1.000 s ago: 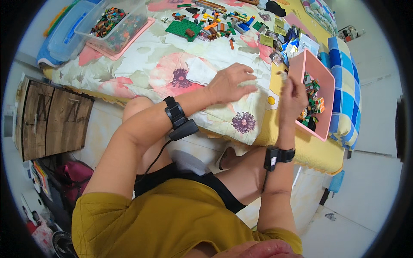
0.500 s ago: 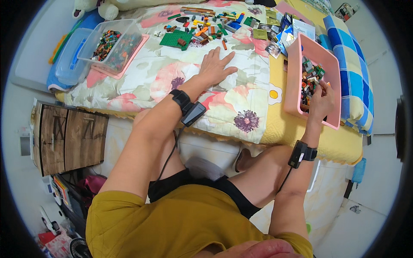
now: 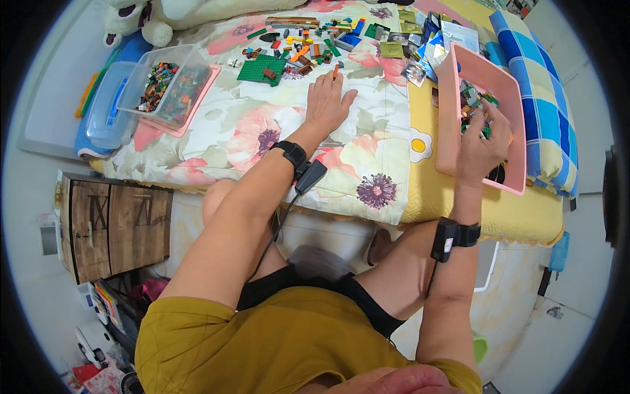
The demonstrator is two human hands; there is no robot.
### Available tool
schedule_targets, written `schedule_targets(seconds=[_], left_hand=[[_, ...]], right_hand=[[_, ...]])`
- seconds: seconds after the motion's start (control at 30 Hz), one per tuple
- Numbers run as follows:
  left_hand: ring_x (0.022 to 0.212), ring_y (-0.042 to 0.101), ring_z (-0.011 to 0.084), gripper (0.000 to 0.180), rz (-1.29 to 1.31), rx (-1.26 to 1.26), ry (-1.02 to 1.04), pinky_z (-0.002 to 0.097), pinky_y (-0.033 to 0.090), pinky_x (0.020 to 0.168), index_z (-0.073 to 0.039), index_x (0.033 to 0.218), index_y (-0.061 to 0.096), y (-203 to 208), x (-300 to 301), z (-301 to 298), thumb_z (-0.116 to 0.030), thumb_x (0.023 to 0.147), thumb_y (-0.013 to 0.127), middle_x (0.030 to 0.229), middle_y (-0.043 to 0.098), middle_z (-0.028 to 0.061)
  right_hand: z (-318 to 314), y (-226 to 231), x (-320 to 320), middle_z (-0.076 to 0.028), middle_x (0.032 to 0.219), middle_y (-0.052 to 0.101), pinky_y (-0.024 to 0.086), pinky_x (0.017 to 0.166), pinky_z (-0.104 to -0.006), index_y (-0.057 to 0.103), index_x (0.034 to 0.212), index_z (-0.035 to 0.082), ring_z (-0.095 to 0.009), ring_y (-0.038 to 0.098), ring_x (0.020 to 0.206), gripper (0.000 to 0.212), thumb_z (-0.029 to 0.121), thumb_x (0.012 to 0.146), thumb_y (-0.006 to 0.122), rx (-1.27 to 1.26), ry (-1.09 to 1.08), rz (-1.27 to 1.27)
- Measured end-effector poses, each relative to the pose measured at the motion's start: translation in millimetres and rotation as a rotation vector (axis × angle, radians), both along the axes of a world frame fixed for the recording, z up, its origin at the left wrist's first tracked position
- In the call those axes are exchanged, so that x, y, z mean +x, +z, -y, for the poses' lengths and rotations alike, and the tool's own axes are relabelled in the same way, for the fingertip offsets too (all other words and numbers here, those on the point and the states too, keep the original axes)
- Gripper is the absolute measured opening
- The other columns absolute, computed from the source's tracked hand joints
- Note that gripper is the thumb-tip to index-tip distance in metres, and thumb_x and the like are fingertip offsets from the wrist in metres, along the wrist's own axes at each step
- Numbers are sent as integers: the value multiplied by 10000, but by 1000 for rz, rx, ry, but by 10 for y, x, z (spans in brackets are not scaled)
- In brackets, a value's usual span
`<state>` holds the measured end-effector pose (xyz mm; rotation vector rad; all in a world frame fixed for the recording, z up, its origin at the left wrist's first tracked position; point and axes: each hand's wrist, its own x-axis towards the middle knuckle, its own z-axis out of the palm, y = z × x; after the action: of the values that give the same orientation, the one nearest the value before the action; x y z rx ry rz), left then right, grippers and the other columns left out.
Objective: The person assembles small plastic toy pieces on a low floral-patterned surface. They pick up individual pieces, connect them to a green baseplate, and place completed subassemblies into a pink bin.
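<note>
Hands at work over a bed strewn with toy building bricks, seen from our head camera looking down. Our left hand (image 3: 330, 104) lies flat and fully open, palm down, fingers spread on the floral quilt (image 3: 262, 141); it grips nothing. Just beyond its fingertips sits a scatter of loose bricks (image 3: 308, 49) in orange, brown, blue and green, and the forefinger tip almost meets a small orange piece (image 3: 335, 67). A green baseplate (image 3: 259, 67) lies up and to the left of that hand, near but apart from it.

Our right hand (image 3: 479, 141) reaches into a pink rectangular tray (image 3: 449, 105) that rests on the yellow blanket (image 3: 420, 197) beside a blue checked pillow (image 3: 545, 98). Its fingers curl downward into a heap of mixed small bricks (image 3: 474, 102) in the tray; we cannot tell whether they have closed on any piece, since the back of the hand hides the fingertips. The heap lies directly under and just ahead of those fingers.

Both wrists wear black bands, and a cable runs from the left one. Farther left, a clear plastic bin (image 3: 164, 85) of sorted bricks stands on a pink lid, well apart from both hands. A plush toy (image 3: 141, 20) rests at the top edge.
</note>
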<state>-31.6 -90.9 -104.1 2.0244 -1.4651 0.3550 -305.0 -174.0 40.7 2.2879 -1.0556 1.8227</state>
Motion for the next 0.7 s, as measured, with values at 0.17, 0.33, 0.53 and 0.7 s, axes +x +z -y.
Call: schedule_targets(seconds=[0.17, 0.33, 0.53, 0.7], left_hand=[[1044, 577, 367, 371, -119, -239, -16, 438, 450, 922, 26, 1152, 635, -4, 43, 8, -228, 882, 646, 1162, 646, 206], [1027, 624, 356, 288, -275, -274, -29, 409, 470, 929, -13, 1099, 698, 236, 23, -93, -216, 917, 605, 1061, 687, 195], [903, 684, 267, 197, -385, -354, -352, 350, 522, 811, -15, 1064, 716, 787, -502, -479, -125, 916, 645, 990, 717, 151], [1027, 636, 339, 180, -229, -324, -536, 380, 502, 901, -18, 1036, 709, 1019, -944, -769, -55, 866, 667, 1094, 687, 178]], right_hand=[[-330, -147, 415, -116, 935, 643, 486, 805, -394, 665, 1006, 51, -312, 612, 894, 224, -8, 790, 656, -1, 184, -43], [-546, -395, 739, -141, 944, 663, 511, 778, -369, 678, 1026, 25, -301, 648, 861, 214, 16, 813, 652, 176, 349, -49], [-509, -559, 983, -166, 880, 701, 537, 687, -343, 689, 1058, -11, -251, 680, 780, 338, 227, 819, 712, 875, 534, 364], [-419, -588, 943, -98, 818, 700, 518, 630, -287, 701, 1025, -31, -160, 647, 679, 291, 209, 859, 697, 863, 671, 222]])
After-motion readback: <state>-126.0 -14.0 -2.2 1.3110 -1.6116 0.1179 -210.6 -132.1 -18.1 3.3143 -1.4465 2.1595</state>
